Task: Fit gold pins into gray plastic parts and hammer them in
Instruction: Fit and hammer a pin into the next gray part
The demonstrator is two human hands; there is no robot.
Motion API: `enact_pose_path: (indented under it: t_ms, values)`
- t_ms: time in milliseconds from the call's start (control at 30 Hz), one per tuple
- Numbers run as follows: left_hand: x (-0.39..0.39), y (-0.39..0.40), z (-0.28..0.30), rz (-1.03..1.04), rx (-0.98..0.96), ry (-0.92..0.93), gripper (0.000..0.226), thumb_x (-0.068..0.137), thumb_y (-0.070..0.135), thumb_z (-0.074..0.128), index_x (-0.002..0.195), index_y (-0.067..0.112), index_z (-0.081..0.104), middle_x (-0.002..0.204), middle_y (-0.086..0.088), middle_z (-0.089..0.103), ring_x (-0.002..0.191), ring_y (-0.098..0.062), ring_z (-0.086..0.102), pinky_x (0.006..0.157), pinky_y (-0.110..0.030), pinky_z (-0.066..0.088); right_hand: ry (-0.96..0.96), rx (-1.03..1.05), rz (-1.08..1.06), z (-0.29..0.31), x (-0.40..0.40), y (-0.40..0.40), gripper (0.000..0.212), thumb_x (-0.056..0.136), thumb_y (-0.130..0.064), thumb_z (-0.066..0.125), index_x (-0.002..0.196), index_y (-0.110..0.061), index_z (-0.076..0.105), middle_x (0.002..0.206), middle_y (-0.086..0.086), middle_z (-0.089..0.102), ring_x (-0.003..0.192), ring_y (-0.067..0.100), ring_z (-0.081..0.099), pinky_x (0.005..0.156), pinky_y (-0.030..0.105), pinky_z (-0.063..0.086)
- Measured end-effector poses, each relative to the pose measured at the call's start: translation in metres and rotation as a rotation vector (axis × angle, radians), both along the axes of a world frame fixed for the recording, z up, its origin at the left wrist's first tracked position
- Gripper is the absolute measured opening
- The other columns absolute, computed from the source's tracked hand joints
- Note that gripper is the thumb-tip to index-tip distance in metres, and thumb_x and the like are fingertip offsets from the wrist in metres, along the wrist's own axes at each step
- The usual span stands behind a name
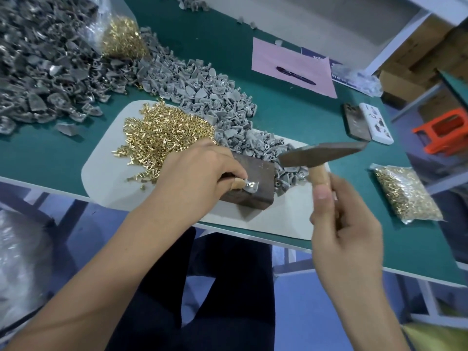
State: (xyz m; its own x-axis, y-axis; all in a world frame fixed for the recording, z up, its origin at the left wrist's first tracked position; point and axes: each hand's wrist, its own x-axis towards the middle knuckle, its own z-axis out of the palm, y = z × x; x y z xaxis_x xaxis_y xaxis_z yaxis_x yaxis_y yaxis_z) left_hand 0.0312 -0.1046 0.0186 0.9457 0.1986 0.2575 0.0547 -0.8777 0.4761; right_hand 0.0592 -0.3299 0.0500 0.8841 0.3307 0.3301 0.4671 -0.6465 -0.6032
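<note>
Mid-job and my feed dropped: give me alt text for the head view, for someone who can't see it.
The left hand pinches a gray plastic part on a dark metal block, while the right hand holds a hammer raised just above it. Loose gold pins and more gray parts are heaped behind on the green table.

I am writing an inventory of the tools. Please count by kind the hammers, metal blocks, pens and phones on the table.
hammer: 1
metal block: 1
pen: 1
phones: 2
Total: 5
</note>
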Motion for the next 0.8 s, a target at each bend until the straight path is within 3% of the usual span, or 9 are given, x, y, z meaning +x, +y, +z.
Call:
enact_pose_path:
  t_ms: [100,167,333,400,500,567,667,800]
  values:
    - [0.0,0.0,0.001,-0.004,0.013,0.001,0.016,0.084,0.054,0.067,0.099,0.05,0.073,0.089,0.028,0.062,0.093,-0.004,0.047,0.057,-0.02,0.019,0.078,-0.226,0.071,-0.011,-0.002,0.003,0.028,0.104,-0.052,0.039,0.114,-0.039,0.062,0.06,-0.016,0.047,0.053,0.016,0.035,0.049,0.034,0.037]
    - [-0.001,0.0,0.0,0.0,0.021,0.001,0.017,0.084,0.056,0.066,0.099,0.051,0.072,0.089,0.028,0.061,0.092,-0.003,0.046,0.056,-0.02,0.018,0.072,-0.277,0.062,-0.009,0.003,0.001,0.031,0.103,-0.055,0.037,0.114,-0.04,0.062,0.06,-0.019,0.048,0.054,0.015,0.036,0.048,0.036,0.036]
    - [-0.001,0.001,0.0,0.002,-0.002,0.003,0.016,0.084,0.055,0.067,0.099,0.051,0.072,0.09,0.027,0.062,0.092,-0.002,0.045,0.058,-0.021,0.02,-0.023,-0.003,-0.005,0.003,0.003,0.0,0.02,0.104,-0.054,0.039,0.105,-0.047,0.058,0.068,-0.005,0.052,0.054,0.017,0.045,0.047,0.023,0.035]
    - [-0.001,0.001,0.0,0.01,-0.001,0.004,0.017,0.084,0.056,0.067,0.1,0.051,0.072,0.09,0.028,0.062,0.093,-0.002,0.045,0.058,-0.02,0.019,0.011,-0.036,0.02,-0.002,-0.002,0.004,0.022,0.106,-0.052,0.039,0.111,-0.044,0.059,0.068,-0.011,0.054,0.055,0.014,0.046,0.048,0.02,0.036]
    - [-0.001,-0.001,0.001,0.013,0.017,0.007,0.017,0.085,0.055,0.067,0.1,0.051,0.072,0.091,0.028,0.063,0.092,-0.002,0.045,0.057,-0.02,0.018,0.153,-0.182,0.07,-0.012,-0.005,0.004,0.03,0.104,-0.056,0.036,0.118,-0.046,0.06,0.064,-0.015,0.051,0.057,0.015,0.043,0.05,0.032,0.037]
    - [-0.001,-0.001,0.001,0.019,0.018,0.006,0.016,0.085,0.056,0.067,0.1,0.051,0.072,0.091,0.028,0.063,0.093,-0.002,0.045,0.057,-0.02,0.019,0.157,-0.191,0.015,-0.012,-0.001,0.0,0.035,0.102,-0.062,0.034,0.117,-0.045,0.061,0.063,-0.017,0.051,0.057,0.013,0.043,0.05,0.033,0.036]
    - [-0.001,-0.001,0.0,0.009,0.001,-0.007,0.016,0.086,0.055,0.066,0.099,0.05,0.073,0.091,0.028,0.062,0.094,-0.002,0.046,0.057,-0.019,0.021,0.149,-0.139,-0.156,-0.014,0.004,-0.012,0.026,0.103,-0.054,0.038,0.12,-0.048,0.056,0.067,-0.024,0.055,0.06,0.01,0.047,0.055,0.032,0.037]
    - [-0.001,-0.001,-0.003,0.008,-0.008,-0.01,0.017,0.086,0.057,0.064,0.099,0.05,0.073,0.092,0.028,0.062,0.098,-0.001,0.046,0.058,-0.022,0.023,0.09,-0.241,-0.365,-0.025,0.01,-0.027,0.022,0.103,-0.044,0.043,0.122,-0.048,0.052,0.08,-0.015,0.062,0.072,0.017,0.053,0.063,0.035,0.035]
